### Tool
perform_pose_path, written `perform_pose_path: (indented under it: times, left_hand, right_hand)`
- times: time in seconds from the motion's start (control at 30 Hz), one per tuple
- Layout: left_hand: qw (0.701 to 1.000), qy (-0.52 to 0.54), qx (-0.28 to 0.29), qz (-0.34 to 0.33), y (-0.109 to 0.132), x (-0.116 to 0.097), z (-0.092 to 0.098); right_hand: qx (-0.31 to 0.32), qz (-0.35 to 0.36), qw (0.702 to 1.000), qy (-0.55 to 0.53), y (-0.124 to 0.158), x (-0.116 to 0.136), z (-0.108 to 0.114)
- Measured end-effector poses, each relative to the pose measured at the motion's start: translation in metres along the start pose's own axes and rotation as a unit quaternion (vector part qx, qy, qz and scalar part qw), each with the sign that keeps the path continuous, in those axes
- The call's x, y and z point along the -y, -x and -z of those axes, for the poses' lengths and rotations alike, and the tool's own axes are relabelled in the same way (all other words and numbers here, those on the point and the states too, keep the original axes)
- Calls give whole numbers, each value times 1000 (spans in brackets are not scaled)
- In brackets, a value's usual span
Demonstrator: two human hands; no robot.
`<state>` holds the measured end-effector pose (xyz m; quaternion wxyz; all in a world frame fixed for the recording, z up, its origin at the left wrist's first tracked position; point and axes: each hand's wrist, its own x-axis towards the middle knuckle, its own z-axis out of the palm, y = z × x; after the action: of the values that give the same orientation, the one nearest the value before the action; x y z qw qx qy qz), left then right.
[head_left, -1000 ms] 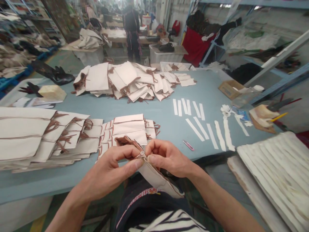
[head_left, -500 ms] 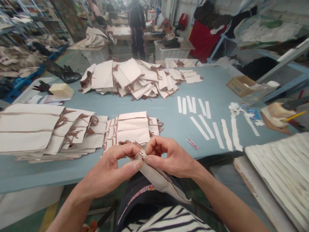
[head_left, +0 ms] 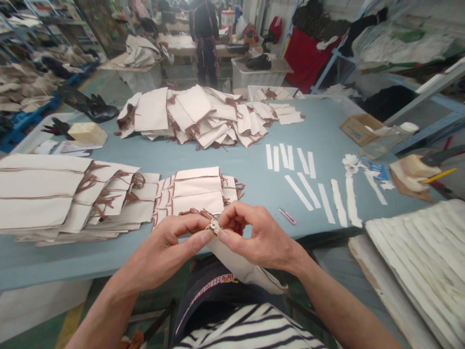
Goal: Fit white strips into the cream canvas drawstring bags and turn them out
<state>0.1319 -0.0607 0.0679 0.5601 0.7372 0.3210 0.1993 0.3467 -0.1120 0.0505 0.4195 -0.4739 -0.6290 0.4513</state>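
Both my hands meet at the near edge of the blue table [head_left: 254,179], pinching the top corner of a cream cloth pouch [head_left: 243,266] that hangs down toward my lap. My left hand [head_left: 167,252] grips it with thumb and forefinger pressed together. My right hand [head_left: 257,237] pinches the same bunched corner with curled fingers. Brown drawstring cord [head_left: 196,212] shows just behind my fingers. A neat stack of the same pouches [head_left: 198,189] lies right beyond my hands.
A long row of stacked pouches [head_left: 54,194] lies at left, a loose heap [head_left: 196,116] farther back. White strips [head_left: 308,184], a small pink tool [head_left: 287,216], a cardboard box [head_left: 358,128] and a ribbed white stack [head_left: 425,257] are at right. A person [head_left: 203,39] stands beyond the table.
My hands have risen slightly with the pouch corner and keep the same pinch. The view has shifted a little; nothing on the table has moved.
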Motion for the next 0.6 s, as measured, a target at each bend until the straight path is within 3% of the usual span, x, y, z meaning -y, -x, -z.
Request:
perform_pose_path:
  times: [0.1,0.2,0.4,0.6]
  left_hand:
    - [999,-29,-12,5,-3,-3,-1]
    - [997,-81,-12,5,-5,-5,-3]
    - [987,-157,-23,-22,-9,-8,-7]
    - [983,-181,-35,-21,-13,-3,-12]
  right_hand:
    - [-27,54,995,75,-3,4,6]
    - [-1,75,989,129,-5,8,13]
    - [62,27,980,188,-9,17,21]
    - [71,-9,971,228,-13,18,16]
